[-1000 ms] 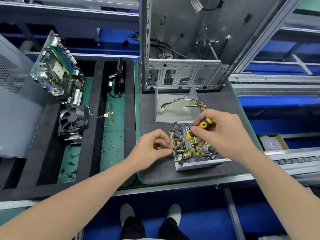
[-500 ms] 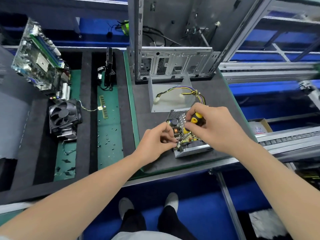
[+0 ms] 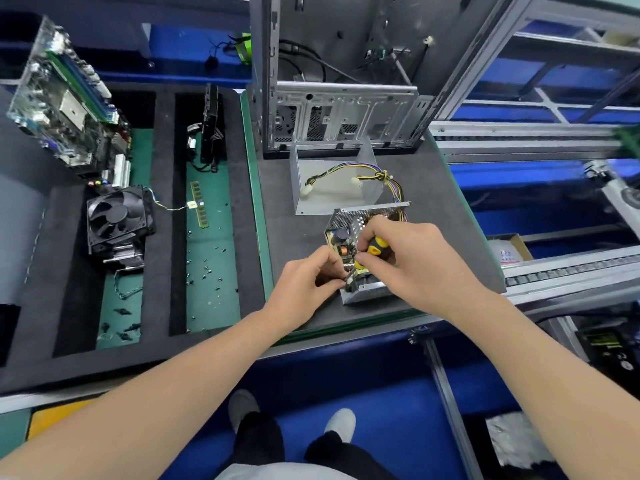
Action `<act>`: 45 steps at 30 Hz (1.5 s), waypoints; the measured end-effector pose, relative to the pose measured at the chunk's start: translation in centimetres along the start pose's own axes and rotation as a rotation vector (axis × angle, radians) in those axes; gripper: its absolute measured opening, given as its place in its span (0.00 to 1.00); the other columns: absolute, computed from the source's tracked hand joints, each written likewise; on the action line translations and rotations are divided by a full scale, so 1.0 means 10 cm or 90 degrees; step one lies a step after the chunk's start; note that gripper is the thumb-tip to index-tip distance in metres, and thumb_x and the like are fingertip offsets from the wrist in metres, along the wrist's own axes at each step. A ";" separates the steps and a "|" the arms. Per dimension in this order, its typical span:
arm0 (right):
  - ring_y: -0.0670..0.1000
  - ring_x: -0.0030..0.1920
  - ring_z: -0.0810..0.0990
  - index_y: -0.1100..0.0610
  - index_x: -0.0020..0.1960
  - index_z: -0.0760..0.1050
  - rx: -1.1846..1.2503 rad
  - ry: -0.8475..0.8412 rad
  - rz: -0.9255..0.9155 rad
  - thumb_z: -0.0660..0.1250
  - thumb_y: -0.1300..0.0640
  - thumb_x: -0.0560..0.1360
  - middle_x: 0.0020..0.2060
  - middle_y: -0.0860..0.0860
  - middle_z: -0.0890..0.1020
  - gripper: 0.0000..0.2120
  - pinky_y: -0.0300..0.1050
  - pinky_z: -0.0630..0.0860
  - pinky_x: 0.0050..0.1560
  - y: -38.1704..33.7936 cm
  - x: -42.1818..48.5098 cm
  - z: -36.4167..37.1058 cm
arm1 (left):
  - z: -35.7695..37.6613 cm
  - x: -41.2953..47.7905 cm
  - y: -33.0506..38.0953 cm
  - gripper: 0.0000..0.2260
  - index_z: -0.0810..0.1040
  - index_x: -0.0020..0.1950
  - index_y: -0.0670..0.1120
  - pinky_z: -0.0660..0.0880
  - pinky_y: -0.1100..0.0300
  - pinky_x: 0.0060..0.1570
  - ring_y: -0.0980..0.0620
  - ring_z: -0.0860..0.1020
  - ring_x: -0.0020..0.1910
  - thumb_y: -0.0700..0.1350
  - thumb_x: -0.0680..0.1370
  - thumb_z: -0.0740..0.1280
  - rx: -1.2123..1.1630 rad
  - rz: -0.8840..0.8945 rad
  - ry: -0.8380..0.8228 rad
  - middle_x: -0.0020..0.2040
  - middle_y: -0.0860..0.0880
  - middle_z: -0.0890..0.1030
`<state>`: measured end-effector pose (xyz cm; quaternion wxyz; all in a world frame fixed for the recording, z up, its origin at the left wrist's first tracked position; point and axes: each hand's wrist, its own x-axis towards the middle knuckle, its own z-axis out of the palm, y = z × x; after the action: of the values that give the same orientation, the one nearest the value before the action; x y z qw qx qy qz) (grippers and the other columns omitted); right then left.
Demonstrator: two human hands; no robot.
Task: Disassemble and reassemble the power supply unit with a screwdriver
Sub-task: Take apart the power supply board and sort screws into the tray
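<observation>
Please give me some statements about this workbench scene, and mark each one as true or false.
The right hand grips the screwdriver. True.
The power supply unit has its cover on. False: the cover lies behind it, and the unit's insides show.
The cooling fan lies to the right of the unit. False: it lies far to the left.
Loose screws lie on the green mat. True.
</observation>
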<state>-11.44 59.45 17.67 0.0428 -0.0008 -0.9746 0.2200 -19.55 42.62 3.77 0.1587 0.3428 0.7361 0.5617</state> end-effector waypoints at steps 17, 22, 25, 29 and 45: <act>0.41 0.37 0.73 0.51 0.49 0.76 -0.017 -0.019 -0.038 0.73 0.55 0.79 0.38 0.42 0.78 0.06 0.41 0.71 0.39 0.07 -0.05 0.08 | 0.05 -0.04 -0.01 0.25 0.69 0.46 0.59 0.81 0.59 0.50 0.52 0.85 0.48 0.27 0.74 0.70 0.029 0.003 0.058 0.47 0.51 0.81; 0.45 0.42 0.74 0.54 0.51 0.76 -0.040 -0.066 -0.068 0.72 0.58 0.79 0.43 0.44 0.79 0.05 0.45 0.74 0.44 0.05 -0.02 0.05 | 0.06 -0.04 -0.05 0.20 0.72 0.46 0.53 0.81 0.56 0.49 0.50 0.84 0.48 0.27 0.73 0.69 0.029 0.018 0.070 0.47 0.51 0.81; 0.51 0.45 0.78 0.54 0.52 0.76 -0.067 -0.112 -0.083 0.71 0.59 0.80 0.45 0.47 0.81 0.04 0.51 0.77 0.46 0.04 0.00 0.04 | 0.06 -0.04 -0.05 0.19 0.72 0.47 0.52 0.81 0.56 0.49 0.50 0.84 0.48 0.27 0.72 0.69 0.027 0.019 0.073 0.47 0.51 0.81; 0.49 0.41 0.77 0.53 0.51 0.76 -0.053 -0.087 -0.053 0.72 0.57 0.79 0.41 0.45 0.80 0.04 0.48 0.74 0.43 0.04 0.06 0.02 | 0.05 -0.04 -0.06 0.19 0.73 0.47 0.53 0.81 0.59 0.49 0.51 0.84 0.48 0.28 0.72 0.69 0.024 0.017 0.070 0.47 0.52 0.81; 0.62 0.34 0.72 0.51 0.36 0.60 -0.322 -0.075 0.070 0.58 0.27 0.77 0.26 0.50 0.63 0.29 0.48 0.62 0.35 -0.18 0.23 0.06 | 0.05 0.00 -0.11 0.14 0.79 0.49 0.53 0.76 0.64 0.42 0.54 0.79 0.40 0.35 0.72 0.72 0.088 0.006 0.035 0.47 0.57 0.79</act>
<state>-13.80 57.59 18.11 -0.0275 -0.0516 -0.9979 -0.0291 -19.58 42.82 2.53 0.1116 0.3408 0.7756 0.5194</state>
